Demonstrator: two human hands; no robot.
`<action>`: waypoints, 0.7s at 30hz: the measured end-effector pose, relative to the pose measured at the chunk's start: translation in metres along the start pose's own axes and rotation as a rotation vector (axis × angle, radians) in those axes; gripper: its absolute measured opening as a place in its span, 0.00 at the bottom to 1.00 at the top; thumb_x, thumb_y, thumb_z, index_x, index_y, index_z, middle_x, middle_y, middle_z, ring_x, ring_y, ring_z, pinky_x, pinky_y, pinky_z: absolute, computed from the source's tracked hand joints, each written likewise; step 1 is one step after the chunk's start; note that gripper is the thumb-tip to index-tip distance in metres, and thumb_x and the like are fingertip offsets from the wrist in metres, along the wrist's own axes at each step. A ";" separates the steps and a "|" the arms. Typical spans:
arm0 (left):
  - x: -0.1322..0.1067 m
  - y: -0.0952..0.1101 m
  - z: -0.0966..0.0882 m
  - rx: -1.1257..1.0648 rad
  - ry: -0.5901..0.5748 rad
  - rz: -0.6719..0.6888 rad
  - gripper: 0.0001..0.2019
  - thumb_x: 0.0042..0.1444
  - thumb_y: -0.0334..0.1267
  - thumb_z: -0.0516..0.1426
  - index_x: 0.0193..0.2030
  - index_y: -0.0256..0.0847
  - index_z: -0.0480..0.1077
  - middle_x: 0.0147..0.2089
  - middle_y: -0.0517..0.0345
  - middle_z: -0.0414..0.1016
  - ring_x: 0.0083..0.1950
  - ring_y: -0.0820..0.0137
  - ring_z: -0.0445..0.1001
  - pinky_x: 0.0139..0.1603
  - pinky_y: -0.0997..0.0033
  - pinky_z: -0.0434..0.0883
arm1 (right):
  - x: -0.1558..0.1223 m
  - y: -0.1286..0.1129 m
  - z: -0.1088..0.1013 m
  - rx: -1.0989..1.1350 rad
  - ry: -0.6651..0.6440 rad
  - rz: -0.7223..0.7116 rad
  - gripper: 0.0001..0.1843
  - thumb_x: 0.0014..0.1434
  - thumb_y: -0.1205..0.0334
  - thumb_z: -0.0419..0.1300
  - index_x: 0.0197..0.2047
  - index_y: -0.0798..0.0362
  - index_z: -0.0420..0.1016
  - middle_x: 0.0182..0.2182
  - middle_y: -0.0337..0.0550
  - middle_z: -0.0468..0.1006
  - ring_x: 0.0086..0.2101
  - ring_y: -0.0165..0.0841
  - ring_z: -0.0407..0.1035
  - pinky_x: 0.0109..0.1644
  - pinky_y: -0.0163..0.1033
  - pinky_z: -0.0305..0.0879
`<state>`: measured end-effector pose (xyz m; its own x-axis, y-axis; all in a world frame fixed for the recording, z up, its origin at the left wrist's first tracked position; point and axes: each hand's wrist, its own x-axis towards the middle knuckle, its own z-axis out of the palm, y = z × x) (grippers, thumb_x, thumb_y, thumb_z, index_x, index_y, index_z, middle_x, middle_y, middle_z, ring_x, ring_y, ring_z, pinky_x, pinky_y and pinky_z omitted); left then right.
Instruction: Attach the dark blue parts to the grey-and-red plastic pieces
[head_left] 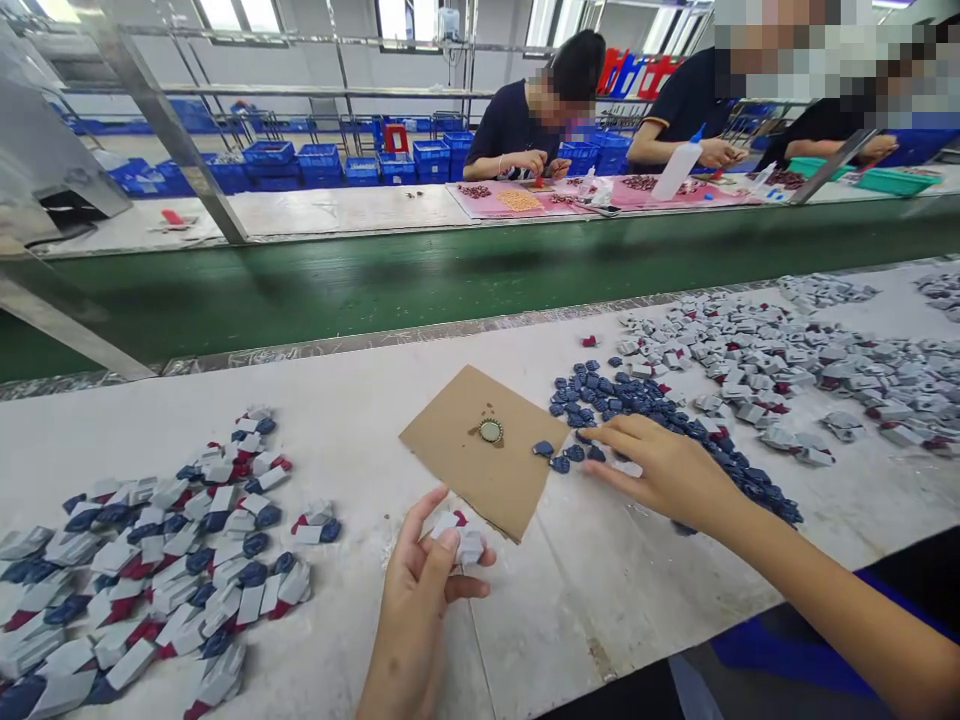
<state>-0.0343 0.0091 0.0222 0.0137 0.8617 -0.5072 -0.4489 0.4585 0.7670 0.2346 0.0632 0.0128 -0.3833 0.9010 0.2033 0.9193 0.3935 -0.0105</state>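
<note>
My left hand (431, 580) is closed around a small grey piece with a red part (469, 543), held between thumb and fingers above the near side of the table. Over the pile of dark blue pieces (652, 400) is my right hand (664, 470), its fingers apart. Its fingertips are close to a few loose blue pieces (574, 453); whether they touch one is hard to see. Between and beyond my hands lies a brown cardboard sheet (450, 440). On it rests a round cap-like dish (491, 431) with a pale inside and brown smears around it.
To the left spreads a heap of grey, red and blue assembled pieces (172, 550). Many grey pieces with red parts (750, 360) cover the back right. Past a green strip (375, 275), co-workers sit at another bench (322, 212) with a white squeeze bottle (677, 168). A metal post (165, 120) stands left.
</note>
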 end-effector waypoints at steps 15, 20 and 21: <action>-0.001 -0.003 -0.010 -0.261 -0.164 0.037 0.17 0.54 0.54 0.47 0.30 0.41 0.59 0.27 0.62 0.60 0.24 0.75 0.61 0.16 0.81 0.53 | 0.049 -0.035 0.007 0.339 -0.189 0.031 0.12 0.58 0.63 0.46 0.41 0.53 0.69 0.33 0.45 0.71 0.28 0.33 0.67 0.30 0.38 0.63; 0.005 -0.003 -0.017 -0.030 -0.018 0.151 0.14 0.55 0.49 0.53 0.31 0.39 0.66 0.28 0.58 0.68 0.29 0.72 0.70 0.18 0.80 0.63 | 0.060 -0.059 -0.005 0.515 -0.184 0.071 0.18 0.62 0.54 0.46 0.53 0.49 0.63 0.32 0.43 0.73 0.25 0.32 0.66 0.28 0.37 0.63; 0.007 -0.003 -0.018 -0.036 0.013 0.160 0.15 0.53 0.49 0.55 0.29 0.38 0.67 0.25 0.59 0.68 0.26 0.73 0.70 0.17 0.81 0.62 | 0.062 -0.062 -0.006 0.552 -0.184 0.092 0.19 0.61 0.53 0.48 0.53 0.49 0.62 0.31 0.43 0.73 0.25 0.32 0.66 0.27 0.37 0.63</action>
<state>-0.0489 0.0095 0.0092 -0.0722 0.9202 -0.3848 -0.4763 0.3071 0.8239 0.1539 0.0939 0.0318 -0.3583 0.9336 0.0047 0.7861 0.3044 -0.5379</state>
